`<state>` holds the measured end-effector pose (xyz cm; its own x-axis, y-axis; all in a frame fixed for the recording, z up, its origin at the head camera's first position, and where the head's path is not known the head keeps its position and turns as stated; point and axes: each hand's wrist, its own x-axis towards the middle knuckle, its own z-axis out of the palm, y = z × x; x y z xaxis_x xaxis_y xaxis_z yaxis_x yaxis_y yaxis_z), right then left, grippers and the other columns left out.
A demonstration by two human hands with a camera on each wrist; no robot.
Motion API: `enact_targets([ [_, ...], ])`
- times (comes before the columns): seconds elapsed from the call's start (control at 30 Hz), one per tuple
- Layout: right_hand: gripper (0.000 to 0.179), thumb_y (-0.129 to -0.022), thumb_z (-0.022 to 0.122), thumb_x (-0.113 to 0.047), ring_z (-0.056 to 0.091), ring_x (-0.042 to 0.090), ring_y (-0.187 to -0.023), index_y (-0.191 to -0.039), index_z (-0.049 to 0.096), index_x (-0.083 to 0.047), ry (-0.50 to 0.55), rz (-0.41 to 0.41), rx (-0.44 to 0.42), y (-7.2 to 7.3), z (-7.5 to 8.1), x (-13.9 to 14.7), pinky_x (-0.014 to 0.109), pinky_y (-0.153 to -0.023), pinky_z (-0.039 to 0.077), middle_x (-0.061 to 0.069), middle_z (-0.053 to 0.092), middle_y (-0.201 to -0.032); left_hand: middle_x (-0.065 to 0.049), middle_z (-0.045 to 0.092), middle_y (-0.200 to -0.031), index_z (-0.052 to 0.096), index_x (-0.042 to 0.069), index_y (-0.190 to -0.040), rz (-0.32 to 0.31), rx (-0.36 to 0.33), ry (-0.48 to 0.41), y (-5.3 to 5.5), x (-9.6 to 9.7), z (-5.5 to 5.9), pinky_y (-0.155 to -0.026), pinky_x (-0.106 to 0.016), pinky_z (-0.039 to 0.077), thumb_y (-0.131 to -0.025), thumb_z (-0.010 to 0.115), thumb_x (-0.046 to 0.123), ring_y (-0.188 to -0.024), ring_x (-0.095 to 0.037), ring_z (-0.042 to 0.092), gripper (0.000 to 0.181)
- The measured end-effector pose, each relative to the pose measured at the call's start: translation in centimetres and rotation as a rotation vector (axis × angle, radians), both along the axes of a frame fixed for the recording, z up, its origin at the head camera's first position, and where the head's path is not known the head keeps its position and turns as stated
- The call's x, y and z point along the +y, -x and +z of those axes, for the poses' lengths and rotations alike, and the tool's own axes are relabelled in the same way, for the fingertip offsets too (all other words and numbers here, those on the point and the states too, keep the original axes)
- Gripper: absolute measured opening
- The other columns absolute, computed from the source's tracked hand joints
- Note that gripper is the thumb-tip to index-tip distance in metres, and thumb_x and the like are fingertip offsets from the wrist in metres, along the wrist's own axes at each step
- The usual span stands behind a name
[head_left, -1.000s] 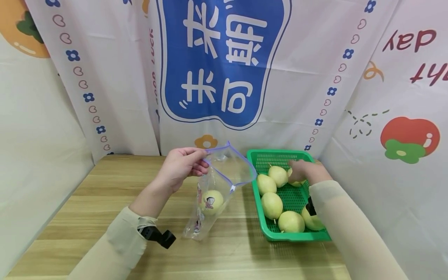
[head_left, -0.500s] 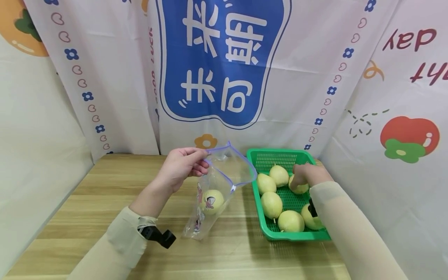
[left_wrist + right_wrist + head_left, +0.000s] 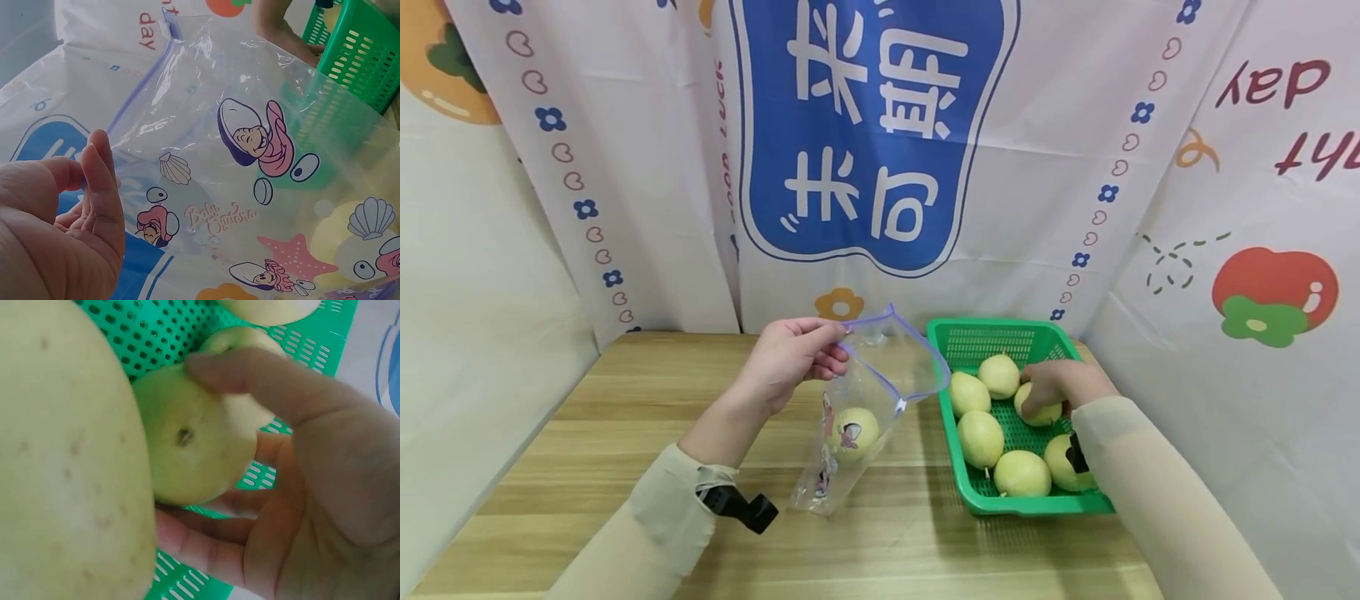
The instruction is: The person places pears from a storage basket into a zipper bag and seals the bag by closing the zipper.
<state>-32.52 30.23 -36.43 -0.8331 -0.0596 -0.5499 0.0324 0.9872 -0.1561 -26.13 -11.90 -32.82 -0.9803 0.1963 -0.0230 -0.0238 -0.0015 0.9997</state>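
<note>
My left hand [image 3: 793, 357] pinches the purple zip edge of a clear zip-lock bag [image 3: 823, 492], its mouth spread wide. Inside the bag, low down, lies one pale yellow-green pear [image 3: 859, 433]. Cartoon figures and shells are printed on the plastic, plain in the left wrist view. Over at the green basket [image 3: 1037, 507], my right hand [image 3: 1063, 382] grips a pear [image 3: 194, 437] near the basket's right side. The right wrist view has the thumb on top of that pear and the fingers curled beneath and behind it.
Several other pears [image 3: 981, 439] sit along the basket's left and front sides. A large pear [image 3: 69, 462] fills the left of the right wrist view. The wooden table [image 3: 647, 400] meets printed cloth walls [image 3: 655, 167] at the back and sides.
My right hand has shifted slightly toward the near side of the basket and now has the pear between thumb and fingers. The left hand and bag stay put.
</note>
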Motion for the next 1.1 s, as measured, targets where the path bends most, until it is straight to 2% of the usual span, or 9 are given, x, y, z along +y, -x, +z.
enact_targets([
  [0.2,0.078,-0.095,0.073,-0.031,0.065,0.025,-0.086,-0.165,0.045,-0.013,0.163,0.029,0.007,0.5,0.3,0.4,0.039,-0.074,0.062,0.017,0.06,-0.134,0.0,0.076,-0.078,0.068,-0.012,-0.134,0.006,-0.005,0.007,0.0,0.1,0.2,-0.064,-0.019,0.063,-0.109,0.064,0.015,-0.065,-0.008,0.074,0.036],
  [0.27,0.077,-0.096,0.071,-0.031,0.06,0.021,-0.076,-0.165,0.043,-0.011,0.189,0.064,0.05,0.8,0.9,0.5,0.037,-0.068,0.059,0.015,0.061,-0.128,0.0,0.076,-0.078,0.068,-0.011,-0.134,0.009,-0.005,0.008,0.0,0.1,0.2,-0.065,-0.019,0.063,-0.109,0.064,0.015,-0.065,-0.007,0.074,0.037],
  [0.37,0.077,-0.097,0.071,-0.033,0.058,0.019,-0.074,-0.164,0.042,-0.008,0.218,0.117,0.16,1.1,1.8,0.4,0.035,-0.067,0.057,0.017,0.065,-0.122,0.001,0.076,-0.078,0.067,-0.012,-0.135,0.01,-0.002,0.005,0.0,0.1,0.3,-0.065,-0.019,0.064,-0.109,0.065,0.016,-0.065,-0.007,0.074,0.038],
  [0.53,0.078,-0.102,0.073,-0.038,0.067,0.029,-0.1,-0.164,0.042,-0.003,0.326,0.155,0.389,0.9,3.4,-0.2,0.041,-0.084,0.058,0.022,0.069,-0.124,0.001,0.076,-0.078,0.067,-0.012,-0.135,0.009,-0.008,0.0,-0.1,0.2,0.3,-0.065,-0.018,0.063,-0.109,0.065,0.016,-0.065,-0.007,0.074,0.038],
  [0.6,0.078,-0.103,0.073,-0.038,0.067,0.032,-0.103,-0.165,0.041,-0.003,0.382,0.153,0.468,0.7,3.9,-0.5,0.043,-0.086,0.057,0.024,0.068,-0.126,0.0,0.076,-0.078,0.067,-0.012,-0.135,0.008,-0.01,0.001,-0.1,0.3,0.3,-0.065,-0.018,0.063,-0.11,0.065,0.016,-0.065,-0.007,0.074,0.038],
  [0.7,0.079,-0.104,0.072,-0.039,0.067,0.033,-0.102,-0.168,0.038,-0.008,0.451,0.137,0.557,0.6,4.5,-1.1,0.04,-0.083,0.056,0.025,0.066,-0.13,0.0,0.076,-0.078,0.068,-0.011,-0.134,0.007,-0.008,0.008,-0.1,0.3,0.2,-0.065,-0.019,0.064,-0.11,0.065,0.017,-0.065,-0.007,0.074,0.037],
  [0.83,0.084,-0.105,0.071,-0.042,0.068,0.037,-0.114,-0.173,0.029,-0.017,0.575,0.088,0.593,0.0,5.6,-2.5,0.037,-0.087,0.058,0.025,0.06,-0.144,0.0,0.076,-0.077,0.069,-0.011,-0.132,0.015,0.007,0.028,0.0,0.3,0.1,-0.064,-0.019,0.064,-0.11,0.064,0.016,-0.064,-0.007,0.074,0.036],
  [0.93,0.084,-0.105,0.072,-0.042,0.066,0.04,-0.124,-0.172,0.028,-0.018,0.668,0.06,0.586,-0.8,6.6,-4.1,0.038,-0.089,0.06,0.022,0.054,-0.152,0.0,0.076,-0.076,0.07,-0.012,-0.131,0.026,0.019,0.044,0.0,0.3,0.1,-0.063,-0.021,0.065,-0.109,0.063,0.015,-0.063,-0.007,0.074,0.035],
  [1.1,0.074,-0.103,0.075,-0.036,0.068,0.037,-0.12,-0.161,0.037,-0.013,0.754,0.111,0.584,-2.4,7.9,-7.4,0.037,-0.091,0.057,0.016,0.054,-0.152,-0.002,0.077,-0.076,0.068,-0.015,-0.13,0.04,0.008,0.039,0.1,0.3,0.0,-0.064,-0.021,0.065,-0.109,0.064,0.013,-0.063,-0.007,0.075,0.035],
])
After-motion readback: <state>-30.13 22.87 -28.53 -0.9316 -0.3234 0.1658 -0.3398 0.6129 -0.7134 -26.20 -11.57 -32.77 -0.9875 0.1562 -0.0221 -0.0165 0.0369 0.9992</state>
